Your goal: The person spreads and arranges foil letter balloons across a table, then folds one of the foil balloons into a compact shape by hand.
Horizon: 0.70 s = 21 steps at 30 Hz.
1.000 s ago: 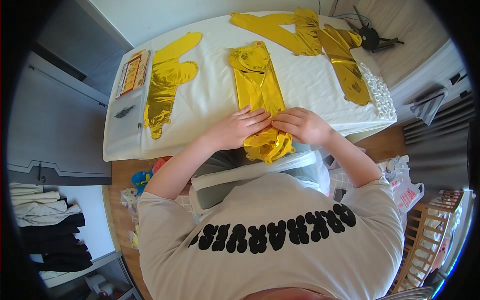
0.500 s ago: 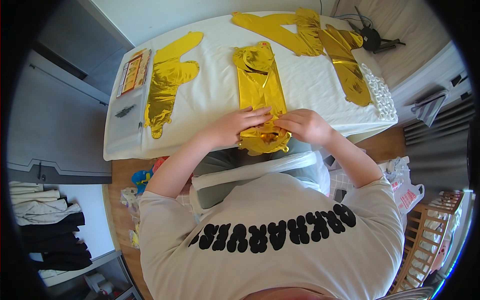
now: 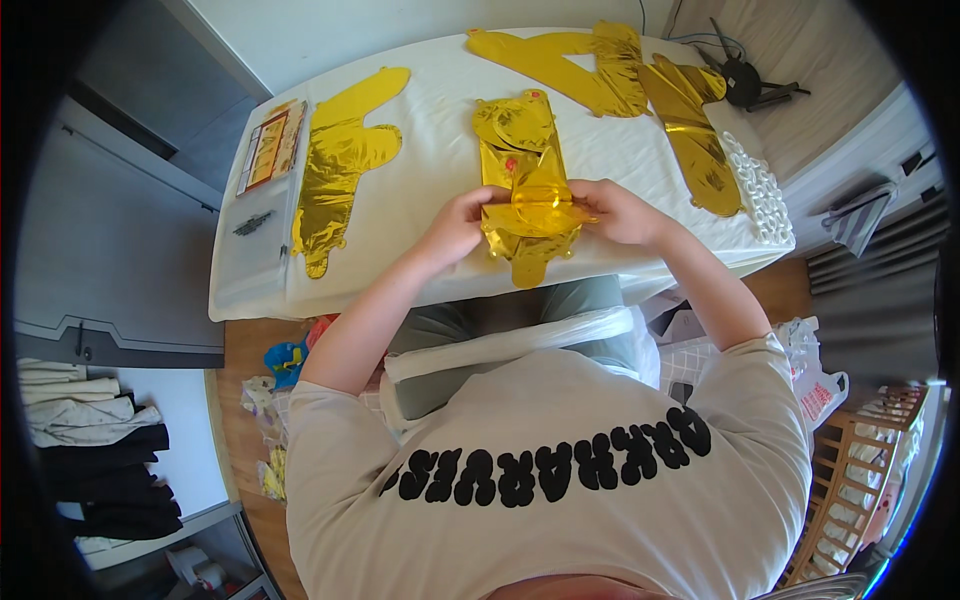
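A flat gold foil balloon (image 3: 522, 135) lies partly folded in front of me, its near part bent up over itself and a small red spot showing on it. My left hand (image 3: 463, 222) grips the left edge of the fold, thumb and fingers closed on the foil. At the right edge, my right hand (image 3: 614, 212) pinches the same balloon, its fingertips partly hidden by the foil. A rounded tab of the balloon points toward me near the table's front edge.
The white-covered table (image 3: 430, 200) also bears a gold foil balloon (image 3: 330, 170) on the left, another (image 3: 565, 70) at the back and one (image 3: 695, 140) on the right. A clear plastic case (image 3: 250, 255), a white ringed strip (image 3: 760, 190) and a black stand (image 3: 745, 75) lie around them.
The near end of the balloon has been folded up and away from me. My hands have moved apart to its two sides, and the balloon sits slightly farther from me.
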Each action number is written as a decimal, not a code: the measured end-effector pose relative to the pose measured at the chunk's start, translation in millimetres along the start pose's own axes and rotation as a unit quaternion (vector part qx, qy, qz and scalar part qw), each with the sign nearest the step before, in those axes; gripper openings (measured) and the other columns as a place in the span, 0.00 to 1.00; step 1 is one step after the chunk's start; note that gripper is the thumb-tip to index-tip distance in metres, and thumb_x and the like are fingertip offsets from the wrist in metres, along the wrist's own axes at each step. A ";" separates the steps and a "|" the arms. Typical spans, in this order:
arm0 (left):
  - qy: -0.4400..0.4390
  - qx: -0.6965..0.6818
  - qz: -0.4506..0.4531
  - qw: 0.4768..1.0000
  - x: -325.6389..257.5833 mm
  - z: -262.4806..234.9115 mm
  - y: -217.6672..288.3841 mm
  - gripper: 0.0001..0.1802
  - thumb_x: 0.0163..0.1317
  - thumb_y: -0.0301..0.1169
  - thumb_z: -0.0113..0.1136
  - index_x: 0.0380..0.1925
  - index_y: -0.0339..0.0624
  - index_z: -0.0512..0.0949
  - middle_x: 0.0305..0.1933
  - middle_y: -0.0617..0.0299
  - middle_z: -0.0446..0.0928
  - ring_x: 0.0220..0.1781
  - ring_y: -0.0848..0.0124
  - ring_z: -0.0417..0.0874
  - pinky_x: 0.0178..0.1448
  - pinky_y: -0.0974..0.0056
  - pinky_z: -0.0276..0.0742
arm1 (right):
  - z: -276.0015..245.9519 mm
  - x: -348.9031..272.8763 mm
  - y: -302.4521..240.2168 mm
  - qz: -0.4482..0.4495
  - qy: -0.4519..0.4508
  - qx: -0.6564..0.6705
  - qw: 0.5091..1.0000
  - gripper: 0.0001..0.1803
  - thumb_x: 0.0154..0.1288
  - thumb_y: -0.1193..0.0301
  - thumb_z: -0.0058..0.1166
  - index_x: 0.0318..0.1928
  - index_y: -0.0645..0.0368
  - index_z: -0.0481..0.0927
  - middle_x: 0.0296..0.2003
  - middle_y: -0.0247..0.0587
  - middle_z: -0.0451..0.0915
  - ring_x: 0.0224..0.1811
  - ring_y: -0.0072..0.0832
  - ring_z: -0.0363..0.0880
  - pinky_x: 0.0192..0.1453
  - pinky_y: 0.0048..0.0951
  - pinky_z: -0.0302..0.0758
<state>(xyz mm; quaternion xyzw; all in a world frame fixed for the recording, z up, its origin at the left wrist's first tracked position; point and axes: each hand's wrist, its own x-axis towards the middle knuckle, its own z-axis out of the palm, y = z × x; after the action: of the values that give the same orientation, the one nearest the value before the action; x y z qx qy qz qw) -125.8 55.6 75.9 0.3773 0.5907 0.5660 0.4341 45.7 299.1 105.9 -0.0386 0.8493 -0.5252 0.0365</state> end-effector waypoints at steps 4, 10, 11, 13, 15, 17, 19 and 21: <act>-0.012 0.320 0.192 0.928 -15.0 2.8 10.9 0.27 0.66 0.25 0.67 0.65 0.36 0.75 0.70 0.52 0.75 0.71 0.58 0.78 0.74 0.56 0.73 | 3.7 -18.0 -22.0 -0.022 -0.030 -0.103 0.994 0.20 0.62 0.87 0.52 0.55 0.66 0.80 0.49 0.55 0.84 0.53 0.44 0.85 0.60 0.35 0.78; -0.108 0.542 0.262 0.791 -29.2 16.9 8.6 0.37 0.61 0.27 0.68 0.71 0.39 0.70 0.79 0.52 0.66 0.82 0.53 0.63 0.84 0.50 0.62 | 27.0 -30.8 -4.8 -0.264 0.064 -0.289 0.918 0.28 0.48 0.82 0.62 0.54 0.58 0.82 0.48 0.49 0.85 0.52 0.49 0.84 0.57 0.44 0.82; -0.122 0.559 0.258 0.778 -28.2 18.9 7.1 0.37 0.61 0.26 0.67 0.73 0.40 0.69 0.80 0.55 0.66 0.83 0.55 0.63 0.84 0.50 0.61 | 30.0 -31.5 -1.9 -0.264 0.064 -0.288 0.918 0.28 0.48 0.82 0.62 0.54 0.58 0.82 0.48 0.49 0.85 0.52 0.49 0.84 0.57 0.44 0.82; -0.123 0.522 0.247 0.807 -25.0 16.6 -0.6 0.38 0.61 0.26 0.66 0.74 0.41 0.68 0.80 0.55 0.65 0.83 0.57 0.62 0.85 0.50 0.60 | 34.3 -32.7 2.1 -0.302 0.072 -0.360 0.880 0.30 0.45 0.81 0.64 0.54 0.59 0.81 0.50 0.47 0.85 0.56 0.46 0.84 0.60 0.42 0.83; -0.150 0.565 0.289 0.758 -22.0 14.1 0.0 0.40 0.59 0.23 0.64 0.75 0.42 0.68 0.81 0.55 0.64 0.84 0.59 0.62 0.85 0.50 0.59 | 36.2 -34.2 3.5 -0.295 0.063 -0.367 0.880 0.32 0.43 0.80 0.65 0.55 0.59 0.81 0.52 0.44 0.84 0.58 0.44 0.83 0.62 0.40 0.83; -0.159 0.589 0.270 0.745 -24.7 16.6 9.5 0.42 0.57 0.21 0.63 0.75 0.42 0.68 0.80 0.55 0.65 0.84 0.59 0.62 0.85 0.50 0.58 | 39.7 -35.9 5.1 -0.292 0.064 -0.404 0.865 0.34 0.42 0.79 0.67 0.57 0.58 0.81 0.54 0.43 0.83 0.59 0.43 0.83 0.62 0.40 0.83; -0.169 0.613 0.250 0.730 -24.1 18.3 13.9 0.43 0.55 0.19 0.62 0.75 0.42 0.67 0.80 0.56 0.65 0.84 0.60 0.62 0.86 0.50 0.58 | 40.5 -37.1 4.8 -0.286 0.061 -0.406 0.866 0.30 0.48 0.78 0.66 0.57 0.57 0.82 0.54 0.42 0.83 0.58 0.43 0.84 0.61 0.40 0.83; -0.175 0.593 0.251 0.744 -23.6 16.8 11.6 0.45 0.52 0.17 0.60 0.76 0.41 0.66 0.80 0.55 0.66 0.84 0.59 0.62 0.86 0.50 0.57 | 40.9 -37.5 4.8 -0.281 0.058 -0.410 0.866 0.26 0.54 0.78 0.65 0.56 0.56 0.82 0.54 0.42 0.84 0.58 0.42 0.84 0.61 0.40 0.83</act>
<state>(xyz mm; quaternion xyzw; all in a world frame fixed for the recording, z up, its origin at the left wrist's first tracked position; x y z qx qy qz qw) -102.6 40.0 89.8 0.7858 0.6050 0.1140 0.0601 87.1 268.8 84.1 -0.2571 0.9418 -0.1187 -0.1810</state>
